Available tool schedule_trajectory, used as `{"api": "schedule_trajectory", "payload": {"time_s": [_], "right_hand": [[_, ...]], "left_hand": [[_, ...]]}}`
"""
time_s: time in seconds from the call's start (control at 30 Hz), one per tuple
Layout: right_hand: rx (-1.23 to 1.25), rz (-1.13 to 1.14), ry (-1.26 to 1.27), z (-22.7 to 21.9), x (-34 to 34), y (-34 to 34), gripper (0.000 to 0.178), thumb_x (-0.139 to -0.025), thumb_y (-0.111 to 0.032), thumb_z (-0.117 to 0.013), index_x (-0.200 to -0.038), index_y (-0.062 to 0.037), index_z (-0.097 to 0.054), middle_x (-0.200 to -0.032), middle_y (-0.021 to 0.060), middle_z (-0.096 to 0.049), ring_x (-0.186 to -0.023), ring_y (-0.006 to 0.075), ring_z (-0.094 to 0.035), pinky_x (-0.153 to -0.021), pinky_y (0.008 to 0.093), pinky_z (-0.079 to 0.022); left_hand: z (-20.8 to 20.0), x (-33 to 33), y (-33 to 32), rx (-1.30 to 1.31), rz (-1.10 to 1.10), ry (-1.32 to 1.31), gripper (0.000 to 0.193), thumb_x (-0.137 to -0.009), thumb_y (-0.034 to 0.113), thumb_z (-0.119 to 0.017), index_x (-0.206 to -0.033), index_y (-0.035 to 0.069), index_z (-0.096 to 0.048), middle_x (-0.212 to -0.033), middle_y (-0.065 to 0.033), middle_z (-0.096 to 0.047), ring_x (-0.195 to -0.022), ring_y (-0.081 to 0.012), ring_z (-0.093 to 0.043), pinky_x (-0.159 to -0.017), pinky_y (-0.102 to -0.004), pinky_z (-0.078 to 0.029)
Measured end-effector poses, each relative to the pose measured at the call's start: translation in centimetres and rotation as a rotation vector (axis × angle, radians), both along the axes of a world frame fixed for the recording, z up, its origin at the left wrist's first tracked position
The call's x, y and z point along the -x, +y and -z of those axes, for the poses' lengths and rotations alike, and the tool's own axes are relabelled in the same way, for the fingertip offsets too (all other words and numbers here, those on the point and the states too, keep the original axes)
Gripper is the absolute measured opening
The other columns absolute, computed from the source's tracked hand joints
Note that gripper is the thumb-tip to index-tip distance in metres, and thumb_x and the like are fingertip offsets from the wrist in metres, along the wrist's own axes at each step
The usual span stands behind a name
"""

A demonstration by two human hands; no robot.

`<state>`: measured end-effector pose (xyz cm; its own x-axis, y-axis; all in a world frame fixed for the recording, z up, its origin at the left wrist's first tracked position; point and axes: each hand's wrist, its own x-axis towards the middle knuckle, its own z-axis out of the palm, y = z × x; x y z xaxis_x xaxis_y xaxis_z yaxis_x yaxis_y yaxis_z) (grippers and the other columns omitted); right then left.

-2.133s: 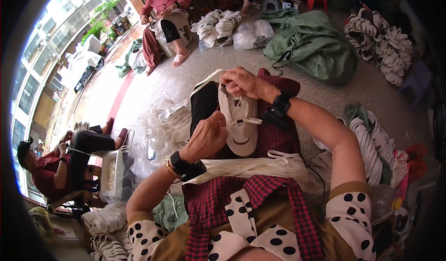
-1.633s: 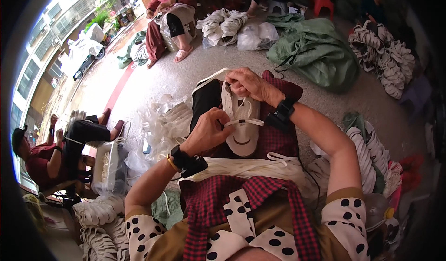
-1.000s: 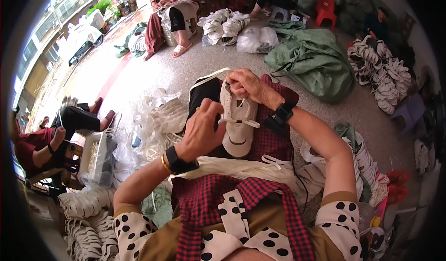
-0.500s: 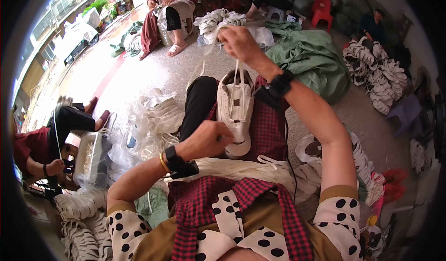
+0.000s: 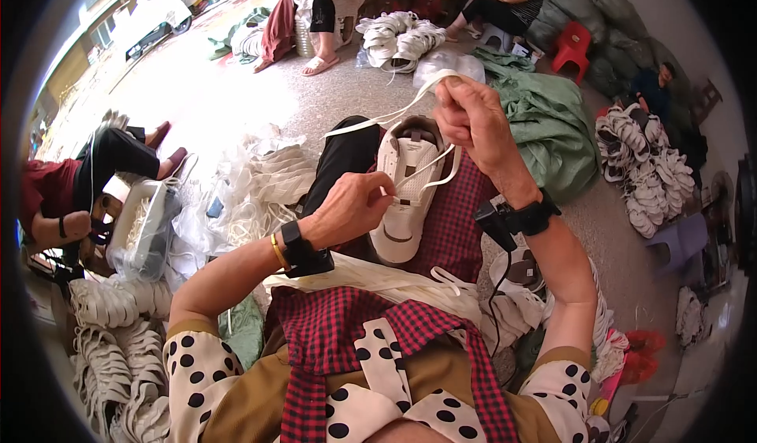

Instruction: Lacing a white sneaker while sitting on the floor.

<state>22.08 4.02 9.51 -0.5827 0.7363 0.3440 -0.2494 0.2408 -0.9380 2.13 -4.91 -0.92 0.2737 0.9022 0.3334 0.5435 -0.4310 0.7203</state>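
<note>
A cream-white sneaker (image 5: 404, 226) lies across my lap on the red-and-black checked cloth, its toe toward me. My right hand (image 5: 477, 124) is raised beyond its right side, closed on a flat cream shoelace (image 5: 386, 118). One length of the lace trails off to the left above the shoe's opening; another loops down beside the shoe's right edge. At the left side of the lacing, my left hand (image 5: 351, 206) pinches with thumb and forefinger where a strand of the lace runs across the tongue. Its fingertips partly hide the lower eyelets.
A bundle of cream laces (image 5: 378, 281) lies across my lap. White shoe parts in plastic (image 5: 272, 175) are to the left, beside a clear tub (image 5: 142, 230). A green sack (image 5: 552, 128) and shoe piles (image 5: 646, 175) stand right. Other people sit around, with a red stool (image 5: 571, 51) behind.
My right hand has come down and to the right, still with the lace. My left hand has moved up from the toe to the lacing. The view has shifted slightly.
</note>
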Motion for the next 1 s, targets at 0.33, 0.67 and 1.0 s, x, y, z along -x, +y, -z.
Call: {"api": "schedule_trajectory", "payload": {"time_s": [0.33, 0.67, 1.0], "right_hand": [[0.003, -0.012, 0.125, -1.7, -0.1, -0.8, 0.029, -0.105, -0.027, -0.041, -0.085, -0.0077, -0.050, -0.059, -0.0076, -0.029, -0.051, 0.0054, -0.034, -0.046, 0.0212, -0.026], [0.040, -0.247, 0.205, -5.0, 3.6, -5.6, 0.031, -0.104, -0.027, -0.040, -0.083, -0.0072, -0.051, -0.057, -0.0066, -0.031, -0.049, 0.0065, -0.033, -0.045, 0.0225, -0.026], [0.037, -0.008, 0.585, -7.1, -7.6, -1.7, 0.024, -0.098, -0.018, -0.046, -0.075, -0.0100, -0.043, -0.065, -0.0021, -0.033, -0.062, 0.0109, -0.036, -0.052, 0.0236, -0.031]], "left_hand": [[-1.4, 2.0, 2.2, 0.009, -0.154, -0.021, 0.011, -0.081, 0.007, -0.066, -0.087, -0.002, -0.067, -0.074, -0.0119, -0.069, -0.066, -0.0160, -0.065, -0.063, -0.0323, -0.053], [-1.9, -1.2, 0.1, -0.080, 0.113, 0.018, 0.020, -0.082, 0.012, -0.072, -0.098, -0.001, -0.071, -0.079, -0.0155, -0.068, -0.066, -0.0274, -0.066, -0.062, -0.0373, -0.052], [-8.8, 7.6, -2.3, 0.446, 0.492, -0.662, 0.033, -0.104, 0.028, -0.051, -0.084, 0.004, -0.063, -0.064, 0.0033, -0.047, -0.051, -0.0049, -0.039, -0.045, -0.0215, -0.029]]}}
